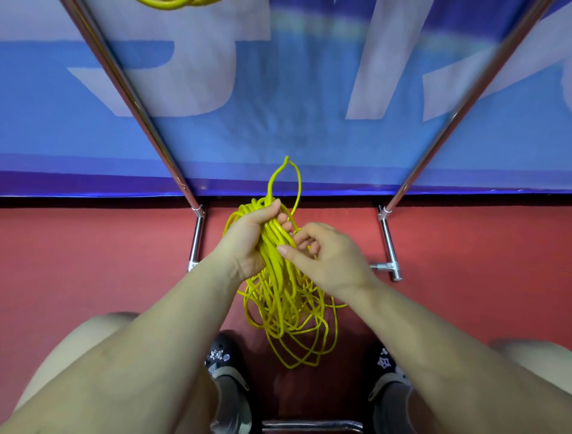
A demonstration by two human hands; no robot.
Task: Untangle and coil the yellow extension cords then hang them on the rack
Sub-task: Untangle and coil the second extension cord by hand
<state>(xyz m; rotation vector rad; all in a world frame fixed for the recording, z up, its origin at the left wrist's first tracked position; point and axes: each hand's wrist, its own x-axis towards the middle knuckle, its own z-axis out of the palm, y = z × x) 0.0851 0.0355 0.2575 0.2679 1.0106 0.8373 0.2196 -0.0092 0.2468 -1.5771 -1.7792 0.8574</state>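
A bundle of yellow extension cord [286, 305] hangs in loose loops over the red floor, between my feet. My left hand [247, 238] grips the bundle near its top, fingers curled round the gathered strands. A narrow loop of cord [286, 179] sticks up above that hand. My right hand [325, 254] is beside the bundle, thumb and fingers pinching strands just below the left hand. Another coil of yellow cord [176, 3] shows at the top edge, high up by the rack; what it hangs on is out of frame.
Two chrome rack poles, left [133, 99] and right [458, 117], slant down to base bars on the red floor [93, 263]. A blue banner [294, 93] stands behind the rack. My black shoes [229, 381] are planted below the cord, beside another chrome bar [312, 426].
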